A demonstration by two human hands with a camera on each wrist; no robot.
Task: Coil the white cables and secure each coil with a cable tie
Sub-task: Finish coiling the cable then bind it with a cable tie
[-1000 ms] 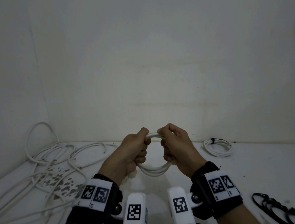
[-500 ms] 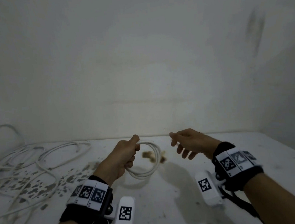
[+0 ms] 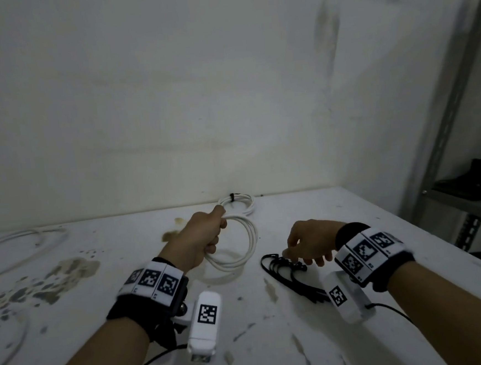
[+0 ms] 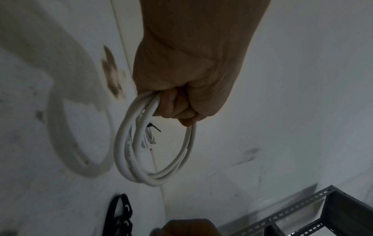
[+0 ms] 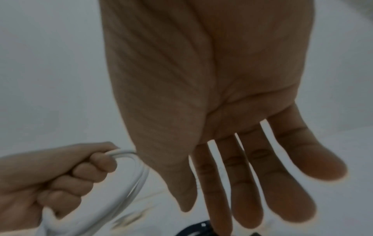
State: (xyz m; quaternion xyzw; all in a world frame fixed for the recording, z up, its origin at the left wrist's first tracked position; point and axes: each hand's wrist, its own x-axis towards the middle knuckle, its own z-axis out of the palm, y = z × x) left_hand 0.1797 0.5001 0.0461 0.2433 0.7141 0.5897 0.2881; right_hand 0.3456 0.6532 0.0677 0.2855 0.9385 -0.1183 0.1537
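Change since 1 s ago: right hand (image 3: 307, 242) let go of the held coil (image 3: 238, 248), now spread open, empty, fingertips at the black cable ties (image 3: 286, 271) on the table (image 3: 350, 202); the bundle's count I cannot tell. Left hand (image 3: 200, 240) alone grips that coil above the table. So coiling looks finished, tying comes next. Coils: 2, incl. one tied coil (image 3: 239, 205) by the wall. Loose cables (image 3: 22, 242) remain at left.

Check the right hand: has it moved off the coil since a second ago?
Yes. The right hand has let go of the coil and gone right and down, over the black cable ties on the table; the left hand holds the coil alone.
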